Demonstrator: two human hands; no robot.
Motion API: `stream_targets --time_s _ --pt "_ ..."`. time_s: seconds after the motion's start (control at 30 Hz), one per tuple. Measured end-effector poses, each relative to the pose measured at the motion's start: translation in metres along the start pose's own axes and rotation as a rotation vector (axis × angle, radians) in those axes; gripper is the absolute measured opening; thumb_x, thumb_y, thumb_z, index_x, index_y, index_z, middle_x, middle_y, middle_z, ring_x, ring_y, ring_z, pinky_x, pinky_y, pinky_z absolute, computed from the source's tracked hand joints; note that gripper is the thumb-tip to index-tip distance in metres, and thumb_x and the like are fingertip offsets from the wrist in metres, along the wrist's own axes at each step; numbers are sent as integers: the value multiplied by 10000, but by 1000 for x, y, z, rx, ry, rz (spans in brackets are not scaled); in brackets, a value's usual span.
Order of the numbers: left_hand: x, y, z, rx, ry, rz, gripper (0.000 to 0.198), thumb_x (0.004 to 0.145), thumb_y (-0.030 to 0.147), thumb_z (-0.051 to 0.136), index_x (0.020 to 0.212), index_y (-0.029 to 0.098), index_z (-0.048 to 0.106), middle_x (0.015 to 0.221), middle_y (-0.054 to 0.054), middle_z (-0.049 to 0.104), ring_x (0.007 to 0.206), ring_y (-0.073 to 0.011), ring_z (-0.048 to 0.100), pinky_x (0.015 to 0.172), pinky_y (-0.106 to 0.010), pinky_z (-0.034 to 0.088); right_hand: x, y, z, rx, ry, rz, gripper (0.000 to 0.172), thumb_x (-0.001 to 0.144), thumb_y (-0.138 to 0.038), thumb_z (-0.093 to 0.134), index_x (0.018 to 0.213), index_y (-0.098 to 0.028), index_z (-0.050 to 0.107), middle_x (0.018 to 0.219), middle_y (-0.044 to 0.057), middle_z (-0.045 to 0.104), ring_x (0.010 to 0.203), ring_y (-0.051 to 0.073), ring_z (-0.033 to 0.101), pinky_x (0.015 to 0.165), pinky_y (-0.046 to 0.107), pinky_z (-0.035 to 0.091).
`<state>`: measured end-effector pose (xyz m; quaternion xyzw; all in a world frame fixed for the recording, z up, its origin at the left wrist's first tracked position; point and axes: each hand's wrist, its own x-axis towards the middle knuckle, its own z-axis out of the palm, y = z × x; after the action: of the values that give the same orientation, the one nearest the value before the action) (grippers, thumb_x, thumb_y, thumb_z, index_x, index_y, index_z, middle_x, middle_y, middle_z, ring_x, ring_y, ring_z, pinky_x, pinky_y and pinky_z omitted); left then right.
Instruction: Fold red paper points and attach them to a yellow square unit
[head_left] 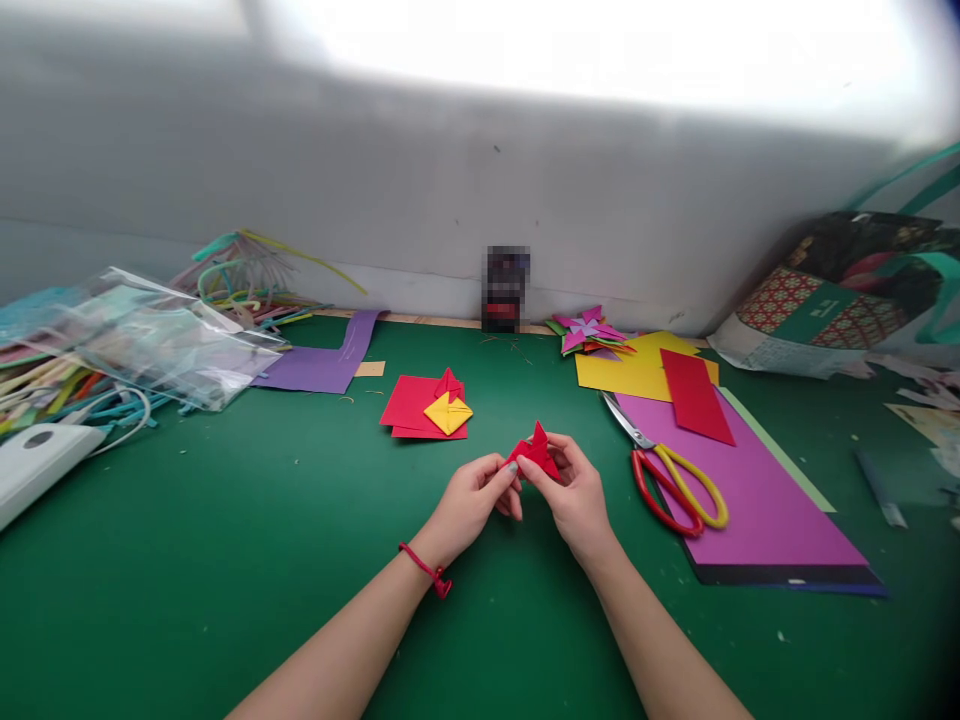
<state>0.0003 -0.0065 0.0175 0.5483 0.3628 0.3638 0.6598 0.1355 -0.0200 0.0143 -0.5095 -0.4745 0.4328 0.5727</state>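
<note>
Between my two hands, above the green table, is a folded piece of red paper with one pointed flap sticking up. My left hand pinches its left edge between thumb and fingers. The right side is gripped by my right hand, its thumb pressed on the near face. Just beyond, to the left, lie red paper squares. On them rest a yellow folded paper piece and a small red folded piece. My fingers partly hide the folds of the paper I hold.
Scissors with red and yellow handles lie at right on purple sheets. Yellow paper, a red strip and folded paper stars are behind. Pipe cleaners, a plastic bag and a white device sit left.
</note>
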Motion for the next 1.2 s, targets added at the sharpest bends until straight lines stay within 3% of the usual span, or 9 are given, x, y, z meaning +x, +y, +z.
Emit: stream_targets --time_s 0.17,0.33,0.43,0.67,0.93,1.2 --pt "0 0 -1 37 3 35 263 823 367 419 691 155 500 491 22 547 496 -107 510 561 -215 407 1 1 -1 216 -41 103 383 693 -272 648 1030 -215 476 815 27 632 722 163 582 676 296 462" --pt "0 1 0 40 -10 39 264 832 357 410 698 153 510 468 24 547 469 -102 499 554 -212 405 -1 -1 -1 148 -65 98 129 725 -284 618 741 -176 549 653 -16 568 583 108 505 569 223 410" --pt "-1 2 0 54 -18 32 260 832 348 410 703 149 516 474 19 552 472 -104 503 551 -213 408 -2 0 -2 155 -57 105 170 730 -269 617 634 -170 518 552 -49 481 497 75 431 503 200 357" --pt "-2 2 1 100 32 42 279 821 362 426 672 147 526 461 17 549 469 -107 503 555 -217 408 1 8 -3 363 -115 279 179 748 -275 599 645 -160 508 468 -57 432 417 63 365 412 191 290" --pt "-2 3 2 63 -96 -7 268 819 383 420 740 148 520 538 2 577 524 -112 533 561 -221 418 4 11 -6 330 -100 259 238 736 -250 606 576 -165 450 412 -67 422 365 51 346 374 184 243" --pt "-2 -3 1 -4 -173 -69 269 807 397 431 743 143 490 549 -27 618 481 -115 547 506 -223 423 5 9 -10 280 -115 262 288 690 -234 647 534 -173 412 337 -113 304 283 17 181 307 177 102"
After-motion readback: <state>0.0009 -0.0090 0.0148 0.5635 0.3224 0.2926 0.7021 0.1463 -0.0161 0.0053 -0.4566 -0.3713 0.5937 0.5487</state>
